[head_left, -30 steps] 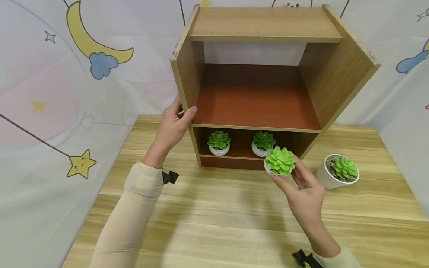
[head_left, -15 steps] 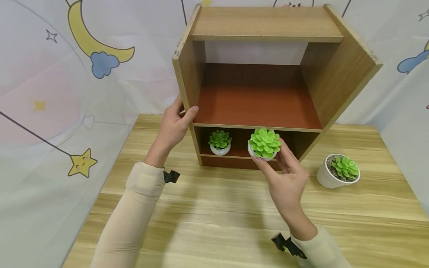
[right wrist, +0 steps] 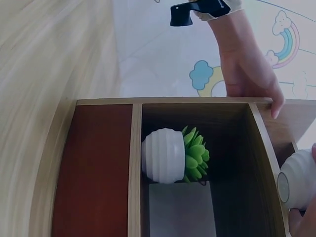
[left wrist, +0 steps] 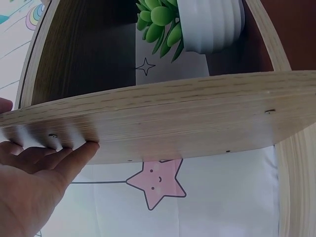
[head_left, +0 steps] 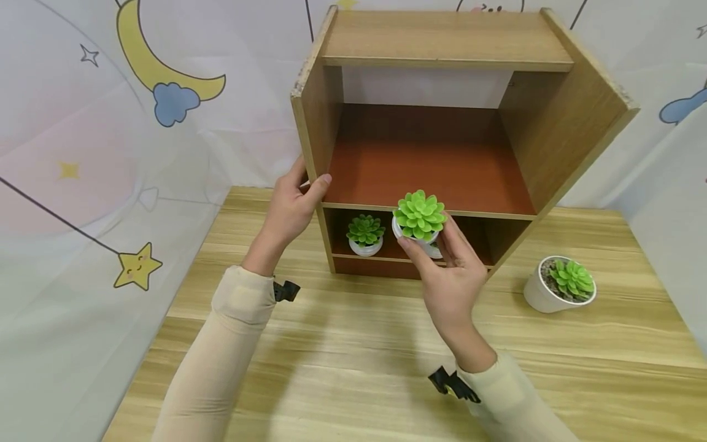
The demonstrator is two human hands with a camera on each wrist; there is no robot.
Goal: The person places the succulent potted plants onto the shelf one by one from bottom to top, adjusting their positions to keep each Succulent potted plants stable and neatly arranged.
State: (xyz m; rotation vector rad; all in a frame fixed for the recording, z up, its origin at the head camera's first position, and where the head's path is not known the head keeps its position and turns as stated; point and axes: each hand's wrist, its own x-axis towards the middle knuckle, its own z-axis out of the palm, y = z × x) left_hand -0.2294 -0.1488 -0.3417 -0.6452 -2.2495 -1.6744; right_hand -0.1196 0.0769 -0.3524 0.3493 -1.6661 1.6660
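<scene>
My right hand (head_left: pixel 455 288) pinches a small potted succulent (head_left: pixel 418 215) by its white ribbed pot, at the front edge of the middle board of a wooden cabinet (head_left: pixel 577 116). In the right wrist view that white pot (right wrist: pixel 298 180) shows at the right edge, tilted. My left hand (head_left: pixel 289 205) grips the cabinet's left side panel, thumb on the inner face and fingers outside. In the lower compartment stands a second succulent (head_left: pixel 366 233) at the left. A third succulent's pot (head_left: pixel 435 250) peeks out behind the held one, mostly hidden.
A larger white pot with a succulent (head_left: pixel 558 285) stands on the wooden table (head_left: pixel 353 362), right of the cabinet. The upper compartment has a reddish-brown floor (head_left: pixel 425 159). A printed cloth (head_left: pixel 248 123) hangs behind and at both sides.
My right hand has carried the succulent left and upward, from in front of the lower compartment's right part to the middle board's edge. The left hand keeps its grip on the panel.
</scene>
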